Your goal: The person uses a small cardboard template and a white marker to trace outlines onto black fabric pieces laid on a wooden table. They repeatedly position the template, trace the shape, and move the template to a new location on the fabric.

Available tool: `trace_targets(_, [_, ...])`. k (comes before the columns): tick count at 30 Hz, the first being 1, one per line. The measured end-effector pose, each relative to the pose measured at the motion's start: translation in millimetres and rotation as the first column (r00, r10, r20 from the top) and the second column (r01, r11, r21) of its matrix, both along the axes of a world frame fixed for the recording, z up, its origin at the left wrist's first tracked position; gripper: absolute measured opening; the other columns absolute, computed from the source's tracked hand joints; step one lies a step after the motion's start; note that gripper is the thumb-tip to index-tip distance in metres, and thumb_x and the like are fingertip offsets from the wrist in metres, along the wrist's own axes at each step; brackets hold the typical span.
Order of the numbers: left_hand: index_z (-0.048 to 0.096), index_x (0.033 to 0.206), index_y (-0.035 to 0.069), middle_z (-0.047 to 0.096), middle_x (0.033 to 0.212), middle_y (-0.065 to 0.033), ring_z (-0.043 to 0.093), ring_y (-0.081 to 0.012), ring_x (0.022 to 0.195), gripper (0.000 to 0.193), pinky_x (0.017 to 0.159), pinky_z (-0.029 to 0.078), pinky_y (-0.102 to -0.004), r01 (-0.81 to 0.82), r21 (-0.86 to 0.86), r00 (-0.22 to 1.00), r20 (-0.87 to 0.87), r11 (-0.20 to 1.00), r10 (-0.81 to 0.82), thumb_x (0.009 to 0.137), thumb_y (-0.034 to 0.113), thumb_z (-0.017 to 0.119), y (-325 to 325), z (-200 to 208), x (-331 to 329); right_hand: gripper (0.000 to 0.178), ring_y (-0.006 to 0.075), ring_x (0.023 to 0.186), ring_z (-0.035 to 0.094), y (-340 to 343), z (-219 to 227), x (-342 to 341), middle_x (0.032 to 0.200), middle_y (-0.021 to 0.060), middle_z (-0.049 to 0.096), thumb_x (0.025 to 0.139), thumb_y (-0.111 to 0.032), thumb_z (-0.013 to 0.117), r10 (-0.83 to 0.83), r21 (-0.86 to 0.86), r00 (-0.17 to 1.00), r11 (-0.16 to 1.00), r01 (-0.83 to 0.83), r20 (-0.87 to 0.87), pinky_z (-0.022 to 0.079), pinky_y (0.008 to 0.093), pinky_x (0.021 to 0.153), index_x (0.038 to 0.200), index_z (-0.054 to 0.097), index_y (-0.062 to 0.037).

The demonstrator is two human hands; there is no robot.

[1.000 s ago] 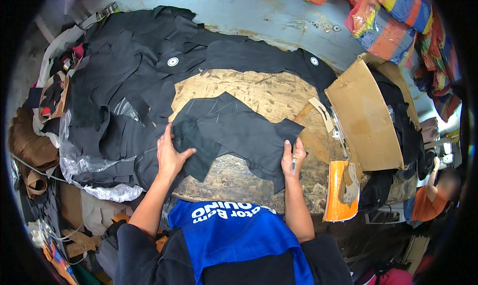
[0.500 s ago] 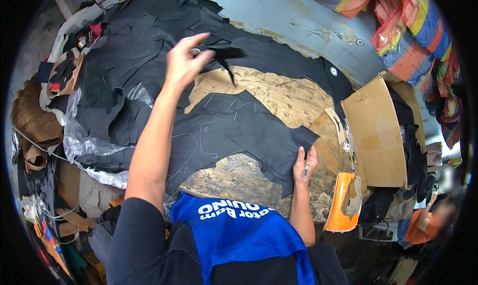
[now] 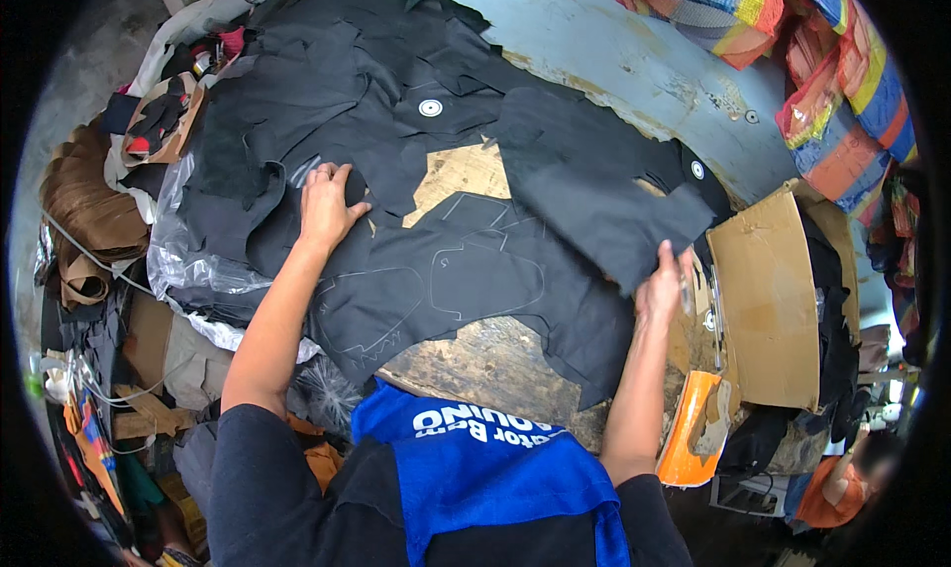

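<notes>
A black sheet of leather-like material (image 3: 485, 270) with pale outlines drawn on it lies spread in front of me. My right hand (image 3: 662, 288) grips the near right corner of a smaller black piece (image 3: 619, 215), which is lifted and folded over the sheet's right side. A slim pen (image 3: 686, 296) is also tucked in that hand. At the sheet's far left edge, my left hand (image 3: 332, 208) rests on the black material, thumb apart from the fingers. Whether its fingertips pinch anything is not visible.
A large heap of black pieces (image 3: 327, 92) covers the far left of the wooden table (image 3: 466, 176). An open cardboard box (image 3: 768, 300) and an orange box-like piece (image 3: 684, 438) stand at the right. A white disc (image 3: 430, 107) lies on the heap. Another person (image 3: 837, 488) is at far right.
My left hand has come down from above the heap onto the material at the left. My right hand has moved up and right, lifting the black piece, which now covers more of the table.
</notes>
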State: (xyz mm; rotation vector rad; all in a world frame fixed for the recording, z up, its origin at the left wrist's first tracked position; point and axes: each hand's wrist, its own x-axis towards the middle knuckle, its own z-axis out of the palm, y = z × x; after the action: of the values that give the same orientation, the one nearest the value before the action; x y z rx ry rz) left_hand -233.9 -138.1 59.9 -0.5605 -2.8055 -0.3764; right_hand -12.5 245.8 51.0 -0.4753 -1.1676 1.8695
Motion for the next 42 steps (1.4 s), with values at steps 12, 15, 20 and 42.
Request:
trace_targets(12, [0.044,0.135,0.03,0.028,0.148,-0.0106,0.019,-0.0357,0.138,0.077,0.1,0.014,-0.0721,0.075,-0.376,0.99,0.141,0.924,-0.023,0.065,0.034,0.076,28.0,4.3,-45.8,0.032,0.0226,0.093,0.061,-31.7,-78.3,-1.5,0.102,0.0183,0.062,0.087,-0.015,0.063,-0.424,0.658,0.839,0.745,0.108,0.342,0.046,0.0331,0.084,0.11,0.053,0.0047])
trace_targets(15, [0.04,0.138,0.029,0.028,0.149,-0.0072,0.02,-0.0347,0.138,0.079,0.1,0.014,-0.0735,0.153,-0.455,0.962,0.271,0.877,-0.027,0.066,0.027,0.071,27.8,9.4,-54.4,0.026,0.0225,0.086,0.063,-35.0,-67.1,-1.3,0.091,0.0164,0.065,0.086,-0.014,0.063,-0.457,0.677,0.815,0.728,0.112,0.357,0.047,0.0326,0.082,0.103,0.057,0.0053])
trace_targets(20, [0.06,0.12,0.026,0.049,0.134,-0.0006,0.039,-0.0292,0.128,0.044,0.099,0.021,-0.0708,0.066,-0.367,0.998,0.042,0.928,-0.054,0.076,0.022,0.061,23.7,1.9,-57.3,0.026,0.0218,0.082,0.063,-43.5,-56.5,-0.8,0.088,0.0151,0.066,0.085,-0.013,0.064,-0.445,0.718,0.821,0.693,0.063,0.357,0.048,0.0321,0.079,0.104,0.057,0.004])
trace_targets(42, [0.063,0.11,0.009,0.058,0.116,-0.0138,0.053,-0.0311,0.108,0.057,0.095,0.038,-0.0455,0.405,0.548,0.814,0.147,0.732,-0.561,0.061,0.03,0.082,67.0,-11.2,129.6,0.044,0.0071,0.075,0.054,-66.6,-48.7,46.2,0.09,0.005,0.059,0.069,0.003,0.076,-0.063,0.405,0.824,0.891,-0.208,0.563,0.047,0.0202,0.067,0.107,0.055,0.0003])
